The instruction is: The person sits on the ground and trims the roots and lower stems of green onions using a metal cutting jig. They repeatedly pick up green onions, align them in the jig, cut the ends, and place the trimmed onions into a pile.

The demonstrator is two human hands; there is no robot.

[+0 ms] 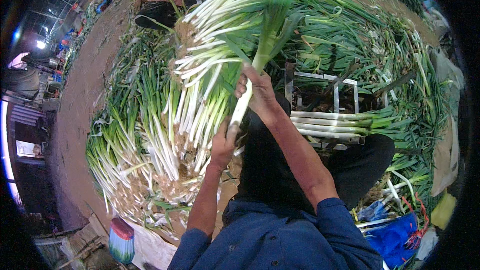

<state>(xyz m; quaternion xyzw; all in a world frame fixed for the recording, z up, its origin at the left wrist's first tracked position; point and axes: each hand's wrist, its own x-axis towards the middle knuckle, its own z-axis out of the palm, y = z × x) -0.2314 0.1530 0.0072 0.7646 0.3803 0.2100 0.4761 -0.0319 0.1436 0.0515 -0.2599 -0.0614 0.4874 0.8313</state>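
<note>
A thick leek slants up from my lap, its white shank low and its green leaves at the top. My right hand is closed round the middle of the white shank. Lower down, my left hand grips the root end with thumb and fingers; the root tip is hidden. To the left lie large heaps of leeks with brown roots. At my right, several white leeks lie side by side across a metal frame, their leaves pointing right.
Cut leaves cover the floor at the right. A blue plastic bag and red string lie at lower right. A blue and red object stands at lower left. Another person's dark shoe shows at the top left, by bare earth.
</note>
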